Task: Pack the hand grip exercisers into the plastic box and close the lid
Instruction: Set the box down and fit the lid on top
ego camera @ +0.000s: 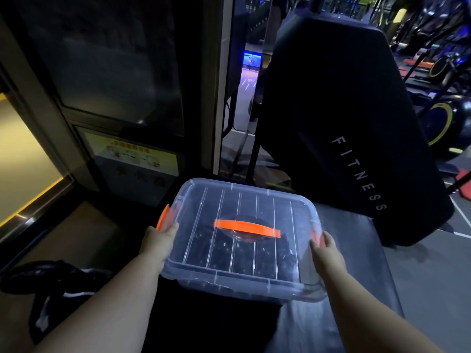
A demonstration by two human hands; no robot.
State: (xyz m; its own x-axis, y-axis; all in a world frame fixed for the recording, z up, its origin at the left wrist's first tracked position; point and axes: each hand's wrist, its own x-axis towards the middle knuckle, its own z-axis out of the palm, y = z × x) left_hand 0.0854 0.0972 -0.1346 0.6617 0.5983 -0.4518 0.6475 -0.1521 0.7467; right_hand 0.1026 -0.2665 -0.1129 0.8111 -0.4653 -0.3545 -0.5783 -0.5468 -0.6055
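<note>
Head view. Dim light. Dark shapes inside the plastic box [229, 289], seen through the clear ribbed lid [254, 200], are likely the hand grip exercisers [221, 248], but their form is hard to make out. The yellow sticker [132, 154] on the glass panel has blurred writing. The black machine [344, 123] reads "FITNESS".

The box is on the grey table [356, 263] with the lid on and the orange handle [247, 228] flat.

Left hand [158, 243] is at the left latch [163, 217]; its fingertips are hidden, so I cannot tell its grip. Right hand [327, 253] has its grip apart, fingers laid over the right latch [314, 234].
</note>
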